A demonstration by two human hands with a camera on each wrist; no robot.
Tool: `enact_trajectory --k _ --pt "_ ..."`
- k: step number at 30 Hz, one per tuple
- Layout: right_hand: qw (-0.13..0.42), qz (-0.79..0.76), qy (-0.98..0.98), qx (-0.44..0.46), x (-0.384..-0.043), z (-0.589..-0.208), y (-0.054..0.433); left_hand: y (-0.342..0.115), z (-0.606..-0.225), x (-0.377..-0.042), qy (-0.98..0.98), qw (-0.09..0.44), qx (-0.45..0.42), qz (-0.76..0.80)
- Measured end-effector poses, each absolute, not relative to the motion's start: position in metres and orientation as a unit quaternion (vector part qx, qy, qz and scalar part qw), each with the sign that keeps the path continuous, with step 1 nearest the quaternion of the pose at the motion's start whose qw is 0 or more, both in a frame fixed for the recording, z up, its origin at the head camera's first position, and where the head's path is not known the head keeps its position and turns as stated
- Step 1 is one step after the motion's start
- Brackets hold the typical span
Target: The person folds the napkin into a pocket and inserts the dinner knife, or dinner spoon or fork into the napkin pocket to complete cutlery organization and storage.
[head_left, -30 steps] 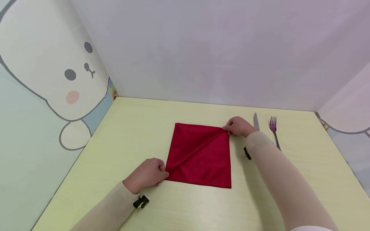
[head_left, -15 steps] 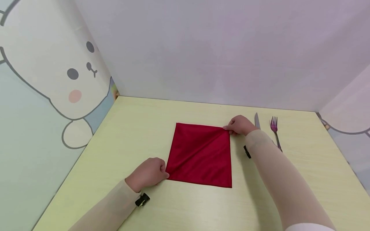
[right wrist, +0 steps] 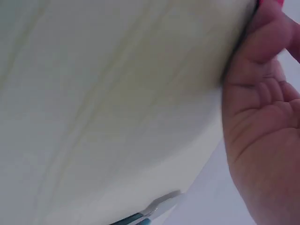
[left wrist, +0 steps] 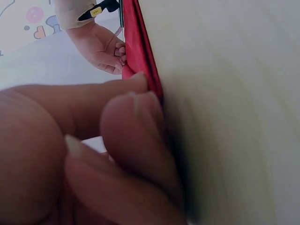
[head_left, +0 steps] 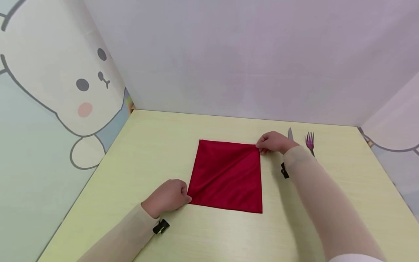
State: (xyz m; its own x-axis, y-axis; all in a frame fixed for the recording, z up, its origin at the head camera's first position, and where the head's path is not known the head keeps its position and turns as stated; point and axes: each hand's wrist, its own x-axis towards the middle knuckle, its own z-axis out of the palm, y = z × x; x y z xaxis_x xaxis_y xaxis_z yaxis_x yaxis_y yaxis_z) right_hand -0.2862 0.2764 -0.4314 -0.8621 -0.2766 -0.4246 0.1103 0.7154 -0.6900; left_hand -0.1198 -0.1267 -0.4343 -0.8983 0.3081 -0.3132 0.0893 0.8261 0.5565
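Note:
A square red cloth napkin [head_left: 229,178] lies on the table, a soft diagonal crease running between its near left and far right corners. At the near left corner, my left hand [head_left: 169,196] pinches the cloth between thumb and curled fingers. Close up in the left wrist view, the fingertips [left wrist: 138,82] meet at the napkin's edge [left wrist: 140,47]. My right hand [head_left: 273,142] holds the far right corner with its fingertips. Only a sliver of red cloth [right wrist: 276,3] shows past the right hand [right wrist: 262,103] in the right wrist view.
A knife [head_left: 290,134] and a fork [head_left: 310,142] lie beyond the right forearm, which hides their lower parts. The pale wooden table [head_left: 147,145] meets a light curtain [head_left: 245,72] at the back, and a cartoon-printed panel [head_left: 39,153] stands at left.
My right hand has slid slightly right, its fingertips now at the corner's edge. The napkin's diagonal fold has flattened a little. My left hand stays at its corner.

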Motion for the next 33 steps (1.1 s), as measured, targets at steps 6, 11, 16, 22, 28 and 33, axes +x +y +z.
enact_trajectory --k 6,11,16,22,28,33 --pt "0.226 -0.411 0.882 -0.043 -0.275 -0.423 0.281 -0.129 -0.433 -0.118 0.934 0.197 0.105 0.279" --pt "0.243 -0.539 0.806 -0.037 -0.269 -0.422 0.289 -0.13 -0.43 -0.118 0.935 0.194 0.105 0.279" --pt "0.258 -0.591 0.763 -0.04 -0.269 -0.425 0.292 -0.129 -0.433 -0.118 0.933 0.199 0.108 0.28" --pt "0.265 -0.582 0.768 -0.042 -0.272 -0.429 0.288 -0.129 -0.433 -0.119 0.932 0.204 0.113 0.276" --pt "0.244 -0.528 0.813 -0.024 -0.274 -0.431 0.283 -0.131 -0.411 -0.128 0.934 0.211 0.118 0.263" --pt "0.198 -0.442 0.875 -0.019 -0.278 -0.433 0.277 -0.118 -0.378 -0.146 0.938 0.196 0.149 0.245"
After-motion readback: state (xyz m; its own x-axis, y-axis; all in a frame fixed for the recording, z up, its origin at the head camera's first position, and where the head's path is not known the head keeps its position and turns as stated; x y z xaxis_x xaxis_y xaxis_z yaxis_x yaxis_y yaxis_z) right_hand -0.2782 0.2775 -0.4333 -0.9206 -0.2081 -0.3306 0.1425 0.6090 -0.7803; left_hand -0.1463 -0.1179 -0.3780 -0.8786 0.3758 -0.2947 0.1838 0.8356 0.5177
